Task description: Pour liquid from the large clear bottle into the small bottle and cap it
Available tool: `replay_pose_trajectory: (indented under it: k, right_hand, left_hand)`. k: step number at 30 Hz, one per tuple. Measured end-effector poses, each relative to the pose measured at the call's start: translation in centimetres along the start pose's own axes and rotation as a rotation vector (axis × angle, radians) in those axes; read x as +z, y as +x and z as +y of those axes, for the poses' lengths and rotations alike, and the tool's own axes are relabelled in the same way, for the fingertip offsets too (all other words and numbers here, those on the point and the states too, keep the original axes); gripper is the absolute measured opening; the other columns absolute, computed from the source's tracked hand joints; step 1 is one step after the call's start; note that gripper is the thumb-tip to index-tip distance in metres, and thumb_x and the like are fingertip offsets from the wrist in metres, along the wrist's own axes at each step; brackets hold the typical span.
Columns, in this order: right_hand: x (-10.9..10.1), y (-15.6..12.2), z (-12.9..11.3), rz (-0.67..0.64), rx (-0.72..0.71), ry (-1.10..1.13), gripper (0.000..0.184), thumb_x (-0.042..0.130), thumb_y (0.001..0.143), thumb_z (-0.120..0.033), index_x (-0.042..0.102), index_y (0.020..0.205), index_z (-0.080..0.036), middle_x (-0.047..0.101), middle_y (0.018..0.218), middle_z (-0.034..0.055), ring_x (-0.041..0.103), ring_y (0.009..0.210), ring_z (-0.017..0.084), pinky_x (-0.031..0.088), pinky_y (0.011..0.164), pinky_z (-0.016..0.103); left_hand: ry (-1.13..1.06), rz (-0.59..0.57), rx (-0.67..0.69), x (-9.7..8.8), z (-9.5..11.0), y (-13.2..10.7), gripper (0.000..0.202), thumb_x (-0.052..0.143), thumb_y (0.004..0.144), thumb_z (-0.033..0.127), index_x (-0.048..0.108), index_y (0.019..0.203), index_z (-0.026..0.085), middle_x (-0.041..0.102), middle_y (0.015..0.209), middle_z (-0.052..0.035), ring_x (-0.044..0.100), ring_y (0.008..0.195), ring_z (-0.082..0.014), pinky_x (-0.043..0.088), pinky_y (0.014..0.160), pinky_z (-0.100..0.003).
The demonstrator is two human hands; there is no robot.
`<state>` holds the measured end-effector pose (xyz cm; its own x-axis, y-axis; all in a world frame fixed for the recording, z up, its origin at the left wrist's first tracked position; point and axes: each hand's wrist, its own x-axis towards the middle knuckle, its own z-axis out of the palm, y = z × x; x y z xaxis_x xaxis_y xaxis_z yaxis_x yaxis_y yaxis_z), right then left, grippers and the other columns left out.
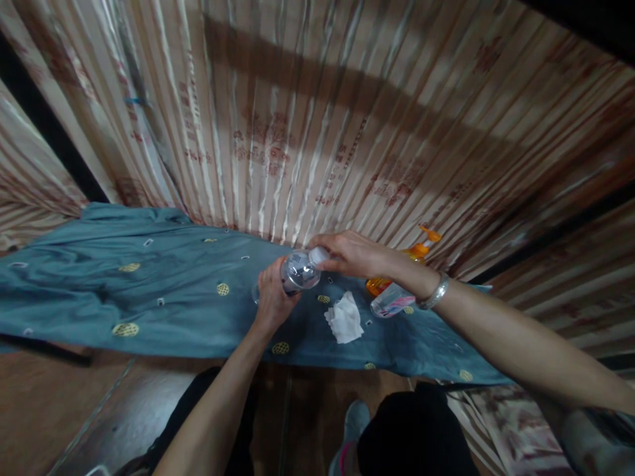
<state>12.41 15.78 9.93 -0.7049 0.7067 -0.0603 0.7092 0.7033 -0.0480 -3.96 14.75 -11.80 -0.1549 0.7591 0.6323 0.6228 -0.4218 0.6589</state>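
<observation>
A clear plastic bottle with a white cap lies tilted in my hands above the teal cloth. Around its body my left hand is closed. The fingers of my right hand are pinched on the cap at the bottle's right end; whether the cap is loose cannot be told. Just below, a crumpled white tissue rests on the cloth. Behind my right forearm stands an orange pump bottle, partly covered by the arm. A clear plastic cup with something pink in it is beside that bottle.
The narrow surface is covered by a wrinkled teal cloth with yellow patterns. A striped curtain hangs right behind it, with dark frame bars at the sides. My legs and shoe are below the front edge, over a brown floor.
</observation>
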Motion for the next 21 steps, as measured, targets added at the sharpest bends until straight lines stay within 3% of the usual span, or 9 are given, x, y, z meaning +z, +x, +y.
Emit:
replay_pose_trajectory:
  k: [2, 4, 6, 9, 12, 16, 19, 21]
  right_hand:
    - [0.2, 0.0, 0.1, -0.025, 0.038, -0.049, 0.030, 0.061, 0.097, -0.032, 0.070, 0.118, -0.012, 0.073, 0.089, 0.0098, 0.067, 0.081, 0.022, 0.034, 0.067, 0.030]
    - [0.4, -0.2, 0.1, -0.018, 0.093, -0.096, 0.034, 0.055, 0.101, -0.040, 0.072, 0.110, -0.011, 0.072, 0.083, 0.0096, 0.065, 0.076, 0.021, 0.031, 0.064, 0.031]
    - [0.5, -0.4, 0.1, 0.007, 0.099, -0.093, 0.037, 0.058, 0.100, -0.043, 0.069, 0.115, -0.011, 0.072, 0.084, 0.0088, 0.064, 0.075, 0.020, 0.030, 0.063, 0.030]
    - [0.6, -0.8, 0.1, 0.020, 0.043, -0.051, 0.039, 0.067, 0.095, -0.036, 0.065, 0.125, -0.012, 0.072, 0.087, 0.0077, 0.063, 0.075, 0.019, 0.031, 0.064, 0.029]
    - [0.6, -0.9, -0.1, 0.008, 0.058, -0.077, 0.029, 0.064, 0.097, -0.033, 0.067, 0.116, -0.011, 0.072, 0.084, 0.0088, 0.063, 0.073, 0.019, 0.031, 0.064, 0.029]
    - [0.9, -1.2, 0.1, 0.070, 0.118, 0.023, 0.033, 0.062, 0.098, -0.040, 0.066, 0.116, -0.013, 0.074, 0.089, 0.0092, 0.067, 0.080, 0.021, 0.037, 0.068, 0.028]
    - [2.7, -2.7, 1.2, 0.207, 0.164, 0.262, 0.041, 0.055, 0.101, -0.043, 0.058, 0.131, -0.016, 0.076, 0.106, 0.0076, 0.070, 0.092, 0.020, 0.047, 0.079, 0.028]
    - [5.4, -4.5, 2.0, 0.257, 0.256, 0.323, 0.040, 0.049, 0.104, -0.042, 0.057, 0.134, -0.017, 0.075, 0.114, 0.0083, 0.071, 0.099, 0.021, 0.050, 0.086, 0.031]
  left_hand:
    - [0.011, -0.008, 0.002, 0.0, 0.1, 0.0, 0.081, 0.079, 0.064, 0.018, 0.045, 0.137, 0.018, 0.064, 0.131, -0.0163, 0.062, 0.121, -0.0369, 0.048, 0.105, -0.053]
    - [0.021, -0.013, 0.002, -0.1, 0.3, 0.0, 0.081, 0.079, 0.064, 0.018, 0.045, 0.137, 0.018, 0.064, 0.132, -0.0164, 0.062, 0.121, -0.0368, 0.048, 0.105, -0.053]
    - [0.024, -0.020, 0.002, -0.2, 0.4, 0.0, 0.081, 0.080, 0.064, 0.018, 0.046, 0.137, 0.017, 0.064, 0.132, -0.0166, 0.062, 0.121, -0.0370, 0.047, 0.105, -0.053]
    - [0.017, -0.033, -0.014, -0.4, 0.6, 0.0, 0.081, 0.081, 0.064, 0.019, 0.046, 0.137, 0.017, 0.064, 0.133, -0.0168, 0.062, 0.123, -0.0372, 0.047, 0.106, -0.053]
    - [0.006, -0.052, -0.038, -0.4, 0.8, 0.0, 0.081, 0.081, 0.063, 0.019, 0.046, 0.136, 0.017, 0.064, 0.133, -0.0162, 0.062, 0.123, -0.0370, 0.047, 0.107, -0.054]
    - [-0.059, -0.057, -0.069, -0.6, 1.1, 0.2, 0.080, 0.081, 0.062, 0.018, 0.047, 0.135, 0.017, 0.064, 0.133, -0.0158, 0.061, 0.125, -0.0358, 0.045, 0.110, -0.054]
    - [-0.189, -0.084, -0.139, -0.9, 1.7, 0.4, 0.086, 0.084, 0.061, 0.022, 0.044, 0.137, 0.017, 0.062, 0.137, -0.0165, 0.061, 0.128, -0.0337, 0.047, 0.109, -0.050]
    - [-0.275, -0.122, -0.250, -1.1, 2.2, 0.5, 0.094, 0.087, 0.058, 0.024, 0.041, 0.140, 0.018, 0.064, 0.134, -0.0144, 0.064, 0.123, -0.0317, 0.051, 0.105, -0.047]
